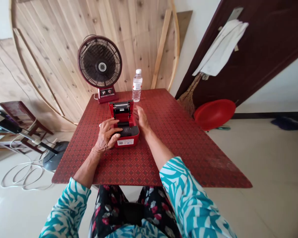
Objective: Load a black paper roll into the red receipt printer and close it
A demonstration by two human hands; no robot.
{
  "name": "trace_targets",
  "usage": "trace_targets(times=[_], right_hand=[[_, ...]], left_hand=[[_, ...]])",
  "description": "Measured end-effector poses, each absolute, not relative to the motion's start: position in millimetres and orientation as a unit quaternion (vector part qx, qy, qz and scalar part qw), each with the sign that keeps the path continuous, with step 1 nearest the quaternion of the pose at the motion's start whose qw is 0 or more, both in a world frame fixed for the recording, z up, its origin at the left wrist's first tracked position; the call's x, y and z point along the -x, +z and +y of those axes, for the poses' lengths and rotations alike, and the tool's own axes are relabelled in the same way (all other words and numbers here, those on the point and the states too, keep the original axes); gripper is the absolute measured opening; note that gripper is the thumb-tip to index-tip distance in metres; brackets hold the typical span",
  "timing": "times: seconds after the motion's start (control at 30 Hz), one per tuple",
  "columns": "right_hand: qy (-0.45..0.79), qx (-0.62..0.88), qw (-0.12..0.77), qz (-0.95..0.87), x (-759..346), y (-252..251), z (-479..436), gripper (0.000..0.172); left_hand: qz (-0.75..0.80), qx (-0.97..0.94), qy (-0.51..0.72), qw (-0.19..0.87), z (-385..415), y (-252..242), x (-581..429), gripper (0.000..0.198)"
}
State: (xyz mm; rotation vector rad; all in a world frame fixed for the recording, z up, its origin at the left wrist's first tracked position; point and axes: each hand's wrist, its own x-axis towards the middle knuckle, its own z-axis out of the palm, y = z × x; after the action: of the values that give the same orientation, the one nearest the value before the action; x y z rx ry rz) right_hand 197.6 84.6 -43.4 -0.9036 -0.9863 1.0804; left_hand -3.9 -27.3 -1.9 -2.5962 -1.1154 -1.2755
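A small red and black label printer (126,140) stands on the table with its lid (121,106) raised at the back. Its inner compartment shows, with a dark roller across it. My left hand (107,132) grips the printer's left side, fingers curved over the rim and thumb near the front corner. Along the right side is my right hand (142,119), its fingers stretched toward the back and slightly blurred. No object shows in that hand. Whether its fingertips touch the printer's lid or side, I cannot make out. A white printed label (125,142) is on the printer's front.
The red patterned table (183,148) holds a dark red fan (100,62) at the back left and a clear water bottle (137,86) behind the printer. A red basin (215,114) and a broom (188,98) are at right. Loose cable (27,175) lies on the floor at left.
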Motion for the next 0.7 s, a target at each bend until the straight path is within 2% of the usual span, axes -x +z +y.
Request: trace_targets(times=[0.17, 0.27, 0.43, 0.7], right_hand=[[0.457, 0.383, 0.627, -0.501, -194, -18, 102, 0.049], [0.424, 0.399, 0.634, -0.509, -195, -23, 87, 0.055], [0.354, 0.401, 0.665, -0.522, -198, -42, 53, 0.057], [0.335, 0.408, 0.655, -0.54, -195, -46, 37, 0.052]], left_hand=[[-0.355, 0.831, -0.42, 0.08, -32, -4, 4, 0.048], [-0.365, 0.824, -0.424, 0.09, -32, -6, 4, 0.047], [-0.375, 0.813, -0.439, 0.082, -33, -8, 4, 0.051], [-0.414, 0.797, -0.438, 0.042, -30, -8, 8, 0.061]])
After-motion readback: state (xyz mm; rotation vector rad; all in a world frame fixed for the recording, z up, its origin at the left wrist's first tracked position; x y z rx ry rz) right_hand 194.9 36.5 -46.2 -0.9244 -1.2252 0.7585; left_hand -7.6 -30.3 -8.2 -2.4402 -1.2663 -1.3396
